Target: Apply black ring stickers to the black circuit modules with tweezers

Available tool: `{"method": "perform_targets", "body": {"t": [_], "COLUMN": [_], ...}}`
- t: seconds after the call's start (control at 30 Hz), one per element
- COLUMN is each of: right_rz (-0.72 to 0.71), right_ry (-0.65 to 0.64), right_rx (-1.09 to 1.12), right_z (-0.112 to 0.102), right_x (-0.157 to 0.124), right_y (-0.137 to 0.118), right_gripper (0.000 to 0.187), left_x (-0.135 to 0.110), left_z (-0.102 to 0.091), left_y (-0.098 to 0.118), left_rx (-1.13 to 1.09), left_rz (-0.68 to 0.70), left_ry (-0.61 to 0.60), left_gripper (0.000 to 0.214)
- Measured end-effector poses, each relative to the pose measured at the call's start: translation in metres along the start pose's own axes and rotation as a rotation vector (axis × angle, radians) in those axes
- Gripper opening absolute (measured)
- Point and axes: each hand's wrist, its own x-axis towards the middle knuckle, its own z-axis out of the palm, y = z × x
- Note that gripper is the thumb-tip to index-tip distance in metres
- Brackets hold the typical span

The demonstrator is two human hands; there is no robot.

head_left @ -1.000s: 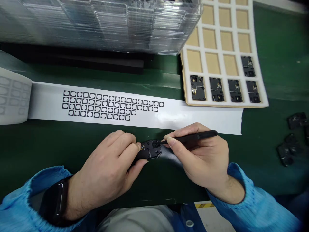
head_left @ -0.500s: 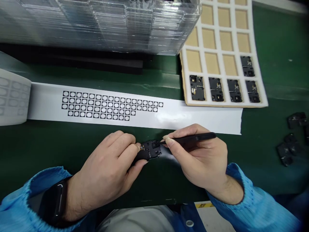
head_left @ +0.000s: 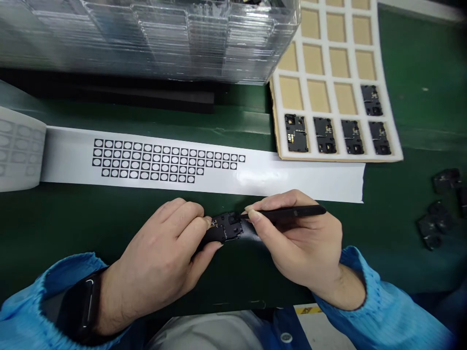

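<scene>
The left hand (head_left: 164, 262) is pinching a black electronic module (head_left: 223, 232) over the green worktop (head_left: 248, 282), while the right hand (head_left: 302, 243) is grasping a slim black pointed tool (head_left: 292, 212), its tip meeting the module's right end. The module is looking light, stiff and probably fragile, its side edges seeming the safest hold. Beyond, a white sticker strip (head_left: 310, 180) is lying partly beneath a foam-grid tray (head_left: 328, 157), and stacked clear plastic trays (head_left: 146, 43) are standing behind.
</scene>
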Motion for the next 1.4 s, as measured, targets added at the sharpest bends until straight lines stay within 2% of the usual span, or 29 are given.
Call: {"method": "perform_targets", "body": {"t": [0.2, 0.5, 0.67, 0.77, 1.0, 1.17, 1.4], "right_rz": [-0.05, -0.281, -0.261, -0.286, -0.454, -0.574, -0.532], "right_ry": [-0.006, -0.029, -0.037, -0.079, -0.217, -0.221, -0.215], "right_rx": [-0.038, 0.012, 0.005, -0.012, -0.151, -0.257, -0.274], "right_z": [0.001, 0.003, 0.002, 0.0, -0.009, -0.01, -0.012], "right_x": [-0.005, -0.005, -0.003, -0.002, -0.003, -0.003, -0.004], "right_y": [0.001, 0.0, 0.0, -0.003, -0.005, -0.004, -0.008], "right_gripper": [0.023, 0.029, 0.03, 0.031, 0.031, 0.035, 0.043], "left_x": [0.0, 0.001, 0.001, 0.002, 0.002, 0.004, 0.006], "left_z": [0.0, 0.0, 0.001, 0.002, 0.003, 0.005, 0.005], "left_y": [0.0, 0.001, 0.001, 0.001, 0.004, 0.005, 0.006], "left_rx": [-0.006, -0.005, -0.011, -0.022, -0.035, -0.023, 0.125], "left_rz": [-0.006, -0.006, -0.009, -0.012, -0.027, -0.024, 0.078], "left_ry": [0.003, -0.012, -0.007, -0.005, -0.02, -0.012, -0.128], "left_gripper": [0.009, 0.008, 0.006, 0.006, 0.006, 0.014, 0.039]}}
